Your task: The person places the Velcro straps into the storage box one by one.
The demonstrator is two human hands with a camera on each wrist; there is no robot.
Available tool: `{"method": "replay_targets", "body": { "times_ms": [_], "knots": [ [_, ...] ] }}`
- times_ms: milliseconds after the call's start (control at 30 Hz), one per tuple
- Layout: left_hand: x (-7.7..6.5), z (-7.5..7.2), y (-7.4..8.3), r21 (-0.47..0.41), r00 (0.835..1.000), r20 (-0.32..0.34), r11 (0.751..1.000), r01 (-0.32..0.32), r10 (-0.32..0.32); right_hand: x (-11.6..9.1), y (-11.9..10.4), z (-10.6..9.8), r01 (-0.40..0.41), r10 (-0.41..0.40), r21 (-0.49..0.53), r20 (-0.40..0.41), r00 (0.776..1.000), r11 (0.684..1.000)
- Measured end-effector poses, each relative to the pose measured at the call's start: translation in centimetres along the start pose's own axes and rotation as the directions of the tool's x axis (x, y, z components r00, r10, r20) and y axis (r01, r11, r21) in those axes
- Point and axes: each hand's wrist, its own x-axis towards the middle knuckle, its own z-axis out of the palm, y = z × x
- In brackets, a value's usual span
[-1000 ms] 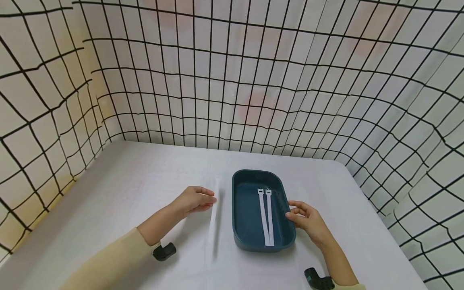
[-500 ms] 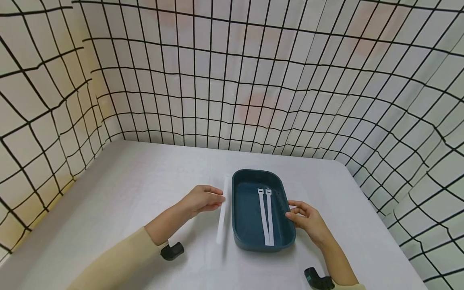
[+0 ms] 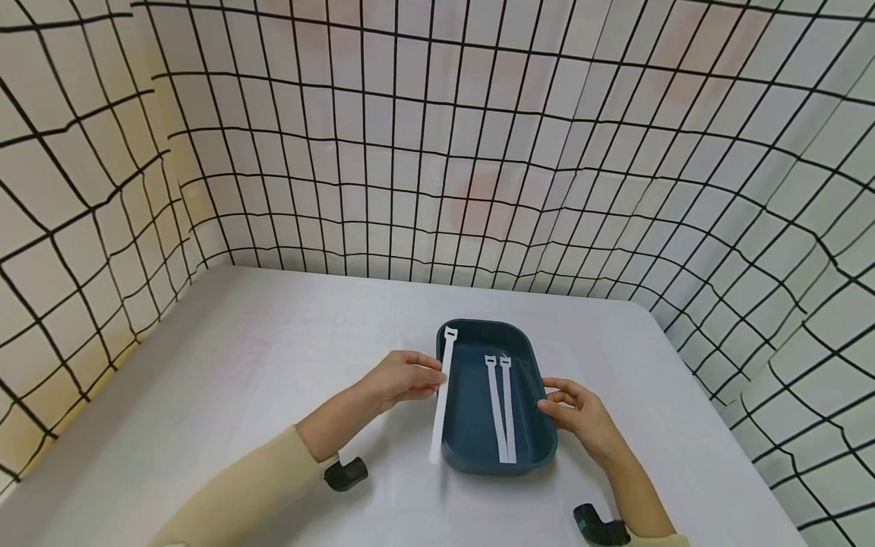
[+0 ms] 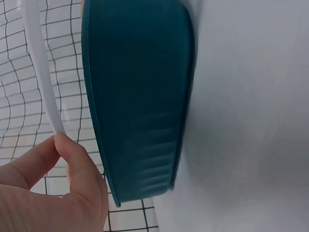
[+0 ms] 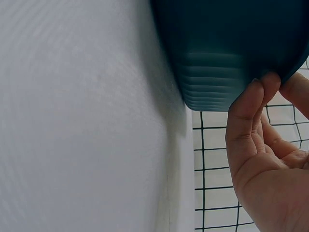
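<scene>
A dark teal plastic tub (image 3: 468,414) stands on the white table. Two white cable straps (image 3: 509,414) with slotted heads lie side by side inside it, lengthwise. My left hand (image 3: 408,377) pinches a third white cable strap (image 3: 440,418) by its middle, between thumb and forefinger. That strap overlaps the tub's left rim in the head view, slotted head pointing away from me. The left wrist view shows the held strap (image 4: 41,63) above rim level, beside the tub's outer wall (image 4: 140,96). My right hand (image 3: 581,422) grips the tub's right rim, thumb over the edge and fingers against the outside wall.
A white cloth-like surface covers the table (image 3: 307,327). Black grid netting (image 3: 410,167) over white sheeting rises at the back and along both sides. A black wrist camera (image 3: 345,474) hangs under my left wrist, another black camera (image 3: 600,526) under my right.
My left hand has carried the pinched cable strap rightward, from over the table left of the tub to its left rim. The right hand, the tub and the two straps inside have stayed put.
</scene>
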Motion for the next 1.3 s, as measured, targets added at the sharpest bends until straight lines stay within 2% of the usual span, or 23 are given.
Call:
{"method": "replay_targets", "body": {
  "times_ms": [733,1300],
  "knots": [
    [1.2,3.5,0.9,-0.047,0.998,0.053,0.999,-0.023,0.025,-0.1,-0.3,0.0,-0.019,0.019,-0.013,-0.006,1.0,1.0],
    [2.8,5.8,1.0,-0.062,0.998,0.054,0.997,-0.033,0.037,0.0,-0.1,-0.1,-0.022,0.022,-0.014,-0.005,1.0,1.0]
  ]
}}
